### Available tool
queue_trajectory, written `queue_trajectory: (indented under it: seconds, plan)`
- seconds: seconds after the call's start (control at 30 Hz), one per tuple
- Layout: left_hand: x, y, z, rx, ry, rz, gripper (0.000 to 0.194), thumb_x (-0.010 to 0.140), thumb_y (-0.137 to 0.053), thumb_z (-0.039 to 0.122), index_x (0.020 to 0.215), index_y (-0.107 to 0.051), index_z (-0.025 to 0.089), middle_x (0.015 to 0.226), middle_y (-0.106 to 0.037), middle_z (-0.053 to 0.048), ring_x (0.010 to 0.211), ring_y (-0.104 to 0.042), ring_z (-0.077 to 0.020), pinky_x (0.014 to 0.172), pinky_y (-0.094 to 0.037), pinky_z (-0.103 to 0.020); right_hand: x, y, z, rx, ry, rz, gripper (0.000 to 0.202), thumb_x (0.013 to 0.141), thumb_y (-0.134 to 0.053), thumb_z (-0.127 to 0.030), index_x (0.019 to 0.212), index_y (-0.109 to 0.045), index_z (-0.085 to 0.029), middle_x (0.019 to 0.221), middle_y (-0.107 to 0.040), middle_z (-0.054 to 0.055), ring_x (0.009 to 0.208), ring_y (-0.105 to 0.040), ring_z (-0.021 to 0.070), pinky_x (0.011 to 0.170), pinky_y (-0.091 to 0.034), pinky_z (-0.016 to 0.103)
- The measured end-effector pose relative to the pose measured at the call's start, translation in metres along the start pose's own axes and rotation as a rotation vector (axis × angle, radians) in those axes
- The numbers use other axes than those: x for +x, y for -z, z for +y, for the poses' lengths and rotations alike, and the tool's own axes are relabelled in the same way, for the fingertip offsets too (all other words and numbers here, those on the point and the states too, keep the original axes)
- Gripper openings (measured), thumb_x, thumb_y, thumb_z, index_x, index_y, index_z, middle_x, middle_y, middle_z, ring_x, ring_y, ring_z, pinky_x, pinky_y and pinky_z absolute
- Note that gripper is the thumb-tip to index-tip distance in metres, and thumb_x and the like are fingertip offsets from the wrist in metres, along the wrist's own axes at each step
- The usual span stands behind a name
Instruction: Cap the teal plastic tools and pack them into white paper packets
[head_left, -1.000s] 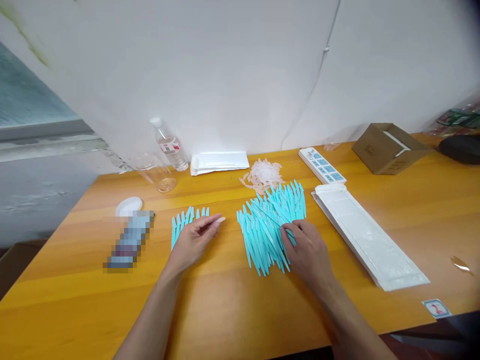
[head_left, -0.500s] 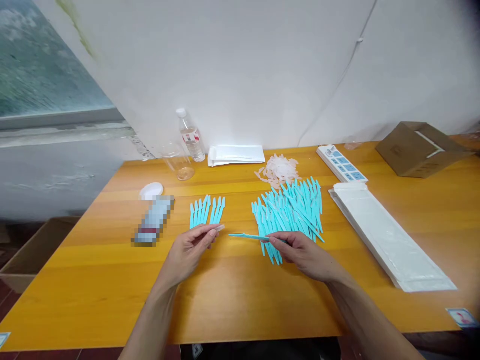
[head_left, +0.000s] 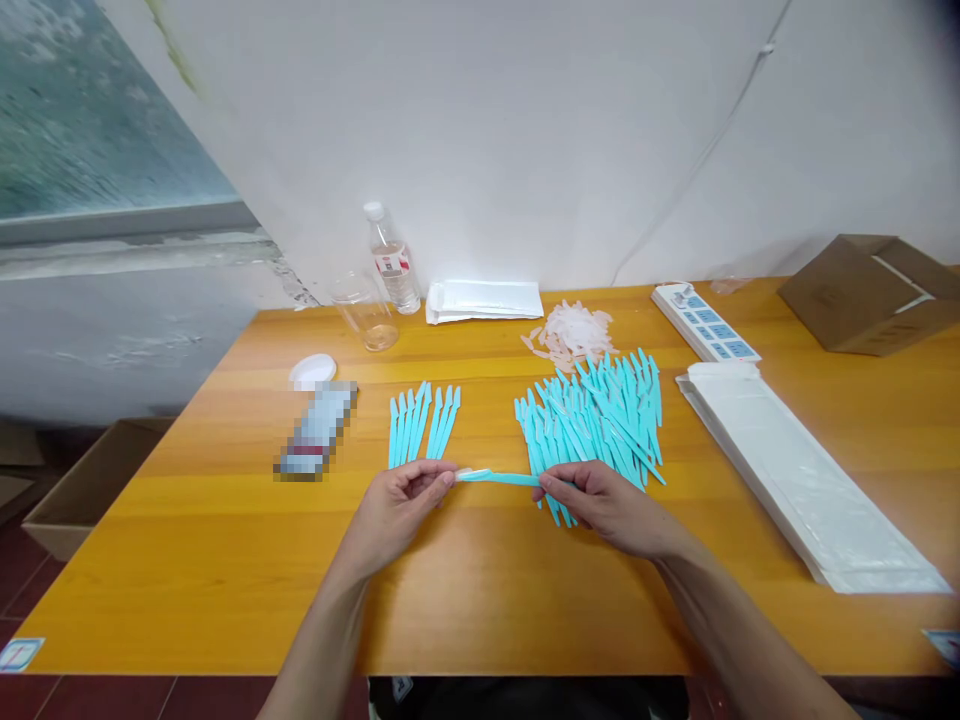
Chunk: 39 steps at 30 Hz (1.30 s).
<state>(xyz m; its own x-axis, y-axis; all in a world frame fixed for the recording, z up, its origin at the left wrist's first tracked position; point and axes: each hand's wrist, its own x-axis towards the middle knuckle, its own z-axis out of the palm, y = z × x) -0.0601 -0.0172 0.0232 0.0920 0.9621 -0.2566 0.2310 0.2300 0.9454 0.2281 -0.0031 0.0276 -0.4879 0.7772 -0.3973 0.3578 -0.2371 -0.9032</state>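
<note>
Turquoise stick point(head_left: 514, 479) hangs level above the near bench point(head_left: 480, 600), my right grip point(head_left: 606, 507) pinching its handle, left grip point(head_left: 401, 505) the clear cap point(head_left: 466, 475); I judge it light, stiff, best held mid-handle.

The table point(head_left: 525, 600) is glossy wood; the sticks point(head_left: 594, 412), smooth plastic.

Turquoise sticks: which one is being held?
The stick in the right hand, pointing toward the left hand; the others lie in the left row or the right pile.
</note>
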Motion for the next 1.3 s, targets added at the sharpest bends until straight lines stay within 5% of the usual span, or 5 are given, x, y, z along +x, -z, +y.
queue_trajectory:
  seconds: [0.33,0.57,0.73,0.97,1.3]
  plan:
    - [0.0,-0.064,-0.024,-0.518,0.081,0.332,0.037,0.076,-0.073,0.05,0.093,-0.074,0.017,0.083,-0.07,-0.004,0.071,-0.063,-0.0131,0.068,-0.052,-0.025,0.012,-0.066,-0.005,0.056,0.087,0.158,0.044,0.098,-0.041,-0.053,0.093,-0.065,-0.017,0.058,-0.035,-0.007,0.052,-0.031,0.0099,0.049,-0.025,0.023]
    - [0.053,-0.038,-0.011,0.389,-0.04,0.324,0.041,0.084,-0.061,0.055,0.075,-0.076,0.017,0.068,-0.07,-0.002,0.066,-0.061,-0.016,0.06,-0.038,-0.025,-0.011,-0.103,0.008,-0.298,0.192,0.22,0.034,0.098,-0.045,-0.04,0.082,-0.064,-0.018,0.067,-0.054,-0.002,0.062,-0.048,0.0125,0.058,-0.03,0.025]
    - [0.082,-0.038,-0.005,0.783,-0.034,0.464,0.037,0.087,-0.057,0.053,0.079,-0.077,0.023,0.072,-0.071,-0.002,0.066,-0.061,-0.0172,0.058,-0.033,-0.027,-0.027,-0.094,0.016,-0.412,0.176,0.248,0.027,0.098,-0.046,-0.036,0.09,-0.067,-0.02,0.074,-0.063,0.0,0.066,-0.055,0.0144,0.061,-0.035,0.026]
    - [0.024,-0.04,-0.029,1.011,-0.491,0.438,0.03,0.094,-0.054,0.039,0.114,-0.071,0.024,0.111,-0.069,-0.009,0.103,-0.06,-0.0245,0.091,-0.044,-0.037,-0.044,-0.083,0.025,-0.469,0.226,0.331,0.028,0.099,-0.044,-0.033,0.09,-0.067,-0.021,0.077,-0.067,0.002,0.064,-0.059,0.0144,0.061,-0.041,0.026]
    - [-0.004,-0.047,-0.042,1.104,-0.482,0.362,0.033,0.096,-0.05,0.034,0.124,-0.064,0.024,0.137,-0.06,-0.008,0.125,-0.054,-0.0284,0.103,-0.04,-0.047,-0.065,0.031,0.044,-0.821,0.119,1.107,0.048,0.088,-0.053,-0.059,0.105,-0.071,-0.018,0.067,-0.056,0.001,0.057,-0.054,0.0174,0.059,-0.043,0.031]
